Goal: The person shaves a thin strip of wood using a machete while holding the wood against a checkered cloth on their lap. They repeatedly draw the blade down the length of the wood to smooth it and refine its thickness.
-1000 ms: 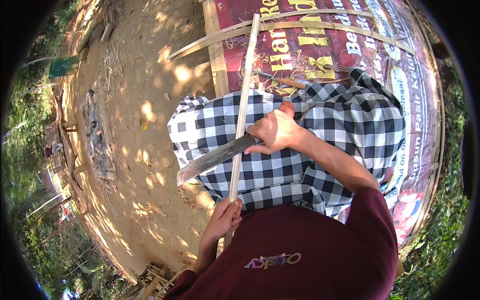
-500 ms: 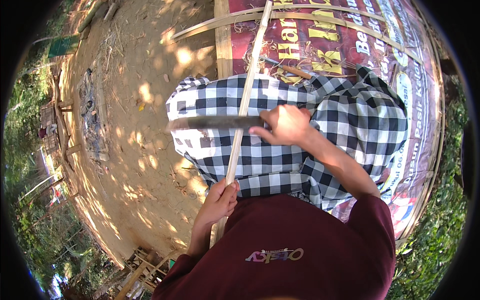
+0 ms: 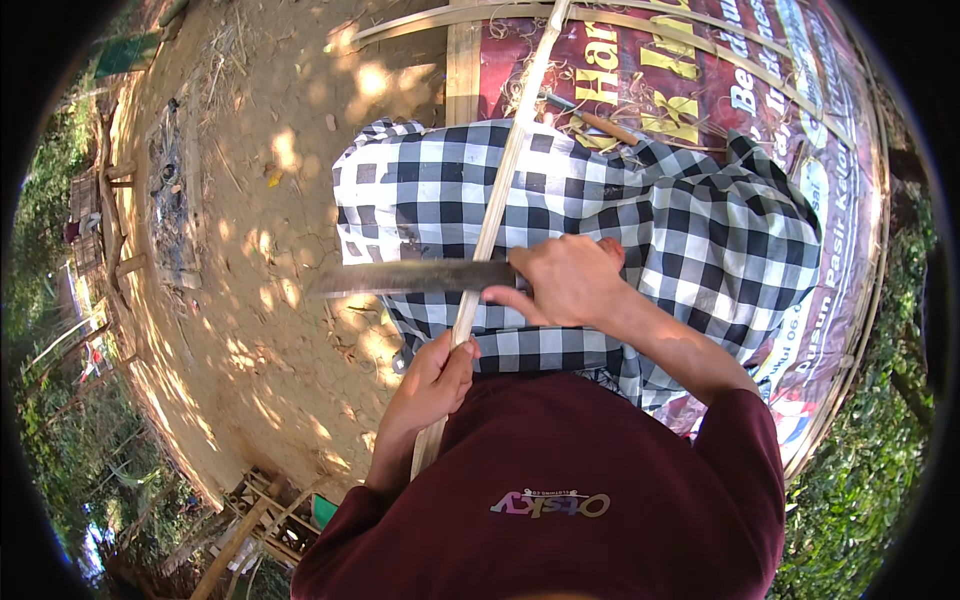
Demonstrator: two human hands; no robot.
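Observation:
A long pale strip, apparently split bamboo (image 3: 507,180), slants from beside my body up over the checked cloth covering my lap. Around its lower part my left hand (image 3: 434,382) is closed. My right hand (image 3: 570,282) grips the handle of a machete (image 3: 420,277), whose broad dark blade points left and lies across the strip, a little above my left hand. Motion smears the blade's tip. Whether the edge bites into the strip cannot be seen.
Beyond my lap, a knife with a wooden handle (image 3: 606,127) lies among curly shavings on a printed red banner (image 3: 510,75). Thin curved strips (image 3: 690,40) cross the banner's far part. Bare earth (image 3: 250,200) stretches to the left, with a wooden frame (image 3: 265,520) at the lower left.
The machete and my right hand have come closer to my body along the strip, nearer my left hand. My left hand keeps its hold. The whole view has shifted slightly.

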